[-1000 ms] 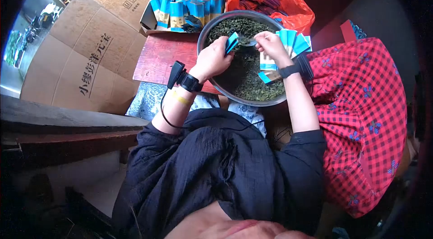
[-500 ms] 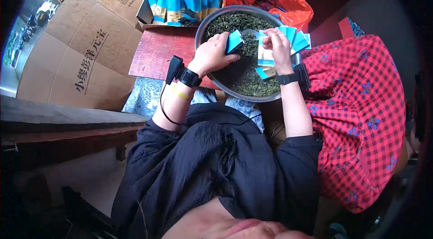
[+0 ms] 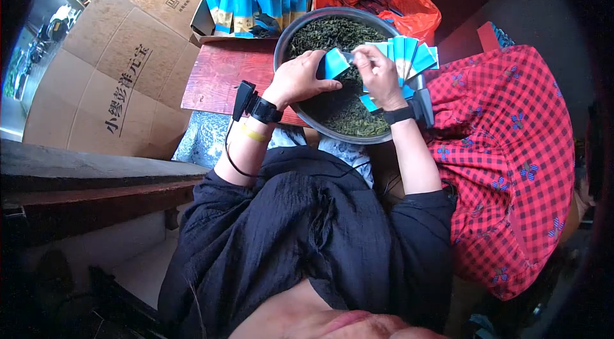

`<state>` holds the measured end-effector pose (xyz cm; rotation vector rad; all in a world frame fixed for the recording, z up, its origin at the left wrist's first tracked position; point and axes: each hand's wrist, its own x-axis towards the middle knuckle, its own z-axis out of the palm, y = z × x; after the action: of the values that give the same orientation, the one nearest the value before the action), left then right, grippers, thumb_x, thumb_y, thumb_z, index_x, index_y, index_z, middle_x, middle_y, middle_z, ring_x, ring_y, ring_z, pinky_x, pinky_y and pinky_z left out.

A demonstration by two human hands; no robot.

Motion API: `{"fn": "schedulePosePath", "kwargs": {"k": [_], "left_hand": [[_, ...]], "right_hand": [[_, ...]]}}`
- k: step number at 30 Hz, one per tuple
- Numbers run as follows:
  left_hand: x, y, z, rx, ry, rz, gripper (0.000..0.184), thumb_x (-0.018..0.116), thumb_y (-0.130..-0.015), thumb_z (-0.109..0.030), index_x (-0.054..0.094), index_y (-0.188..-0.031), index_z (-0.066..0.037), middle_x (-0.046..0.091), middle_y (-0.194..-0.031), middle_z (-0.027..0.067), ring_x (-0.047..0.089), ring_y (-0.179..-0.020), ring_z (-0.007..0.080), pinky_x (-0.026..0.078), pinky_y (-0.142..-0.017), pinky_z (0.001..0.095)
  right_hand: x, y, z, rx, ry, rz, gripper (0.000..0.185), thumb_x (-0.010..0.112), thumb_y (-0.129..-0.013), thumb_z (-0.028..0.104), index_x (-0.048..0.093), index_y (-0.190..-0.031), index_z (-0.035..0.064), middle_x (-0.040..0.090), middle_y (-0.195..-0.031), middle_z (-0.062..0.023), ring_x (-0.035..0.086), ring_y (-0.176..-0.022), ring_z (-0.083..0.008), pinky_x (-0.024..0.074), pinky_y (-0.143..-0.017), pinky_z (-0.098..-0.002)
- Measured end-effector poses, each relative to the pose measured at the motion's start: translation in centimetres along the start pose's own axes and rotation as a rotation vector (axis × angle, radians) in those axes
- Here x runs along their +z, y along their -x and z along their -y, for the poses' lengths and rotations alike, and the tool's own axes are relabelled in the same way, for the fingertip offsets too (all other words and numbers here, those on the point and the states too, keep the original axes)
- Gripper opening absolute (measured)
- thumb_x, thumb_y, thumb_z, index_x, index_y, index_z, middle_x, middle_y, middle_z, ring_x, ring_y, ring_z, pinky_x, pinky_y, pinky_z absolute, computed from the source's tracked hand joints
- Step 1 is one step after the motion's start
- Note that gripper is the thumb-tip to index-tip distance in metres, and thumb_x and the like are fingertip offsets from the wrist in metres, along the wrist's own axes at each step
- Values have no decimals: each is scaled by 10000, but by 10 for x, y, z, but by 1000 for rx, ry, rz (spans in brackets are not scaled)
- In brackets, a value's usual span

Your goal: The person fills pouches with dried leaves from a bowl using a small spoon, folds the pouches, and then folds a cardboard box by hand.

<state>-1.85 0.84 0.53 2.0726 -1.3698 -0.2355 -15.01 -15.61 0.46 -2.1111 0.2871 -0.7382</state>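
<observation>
Left hand [image 3: 299, 78]: fingers closed on a blue packet [image 3: 335, 64], thumb extended below it; some fingertips are hidden. Right hand [image 3: 380, 77]: thumb and forefinger pinched on a small clear item [image 3: 348, 56] at the packet's upper edge; its full shape cannot be made out. The packet is held over a round metal basin [image 3: 345, 139] containing dark green leaves [image 3: 329, 35].

Fanned packets [image 3: 399, 51] lie at the basin's right side, partly covered by the right hand. Another packet [image 3: 369, 103] shows beside that hand's wrist. Both wrists carry black bands with attached units; the right unit obscures part of the basin's rim.

To the left, a red board [image 3: 224, 77] runs up to the basin. Beyond it, an open box [image 3: 203, 20] holds densely packed blue packets [image 3: 272, 1], adjacent to the rim. A red plastic bag [image 3: 412, 3] stands open behind the basin, dark packets inside. A large printed carton [image 3: 115, 77] occupies the far left; red checked cloth [image 3: 511, 147] borders the right arm.
</observation>
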Motion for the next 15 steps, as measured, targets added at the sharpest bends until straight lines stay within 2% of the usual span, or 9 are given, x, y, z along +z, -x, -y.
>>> {"fn": "schedulePosePath", "kwargs": {"k": [1,3,6,7,9,10,11,13,15], "left_hand": [[-1,0,0,-7,26,-25,746,731,-708,-542,524,-1210,-31,620,-1108,198,605,-1047,330,487,-879,418],[-7,-2,-3,-50,23,13,716,726,-715,-542,533,-1183,-36,634,-1072,204,619,-1010,343,495,-852,427],[-7,-2,-5,-109,34,39,655,727,-728,-531,549,-1136,-49,654,-997,212,632,-955,370,498,-814,442],[-6,-2,-5,-126,45,22,623,731,-734,-519,558,-1116,-59,660,-959,215,632,-938,385,493,-804,448],[-8,-2,-7,-139,45,27,635,734,-736,-512,551,-1135,-54,659,-977,212,633,-947,379,494,-803,446],[-9,-2,-7,-151,46,33,647,737,-738,-505,544,-1155,-49,658,-994,210,633,-956,373,495,-803,444],[-7,-1,-6,-150,45,33,647,737,-738,-505,544,-1155,-49,658,-994,210,633,-956,373,495,-803,444],[0,0,-1,-113,87,-115,669,745,-748,-465,518,-1212,-40,653,-1028,205,639,-962,357,499,-803,427],[2,-1,3,-126,110,-115,680,751,-750,-442,504,-1237,-36,651,-1044,204,641,-967,350,501,-807,416]], "right_hand": [[1,0,17,-300,292,-98,86,592,-898,112,626,-945,50,654,-848,-91,648,-786,-215,508,-693,-330],[0,-1,24,-569,443,-83,79,630,-850,79,627,-926,61,652,-862,-117,641,-783,-280,505,-692,-364],[-1,-1,26,-619,468,-194,84,644,-833,62,627,-915,69,657,-864,-96,639,-775,-275,502,-688,-371],[-2,-4,19,-596,423,-288,75,616,-858,69,625,-932,69,657,-866,-94,640,-776,-278,503,-678,-369],[-3,-4,5,-304,377,-404,105,570,-906,142,619,-960,67,658,-867,-101,641,-780,-289,501,-663,-367],[-7,-5,-1,-178,386,-360,188,513,-941,233,612,-973,76,664,-856,-141,645,-788,-332,501,-666,-410],[-8,-5,-6,-178,385,-362,188,513,-941,233,612,-973,76,664,-856,-141,645,-788,-332,501,-666,-410],[-6,-4,-13,87,650,-42,212,470,-938,255,602,-931,89,659,-811,-168,636,-764,-363,489,-665,-470],[3,-3,-17,117,682,-7,203,463,-924,246,597,-928,93,661,-813,-188,638,-779,-387,487,-678,-503]]}}
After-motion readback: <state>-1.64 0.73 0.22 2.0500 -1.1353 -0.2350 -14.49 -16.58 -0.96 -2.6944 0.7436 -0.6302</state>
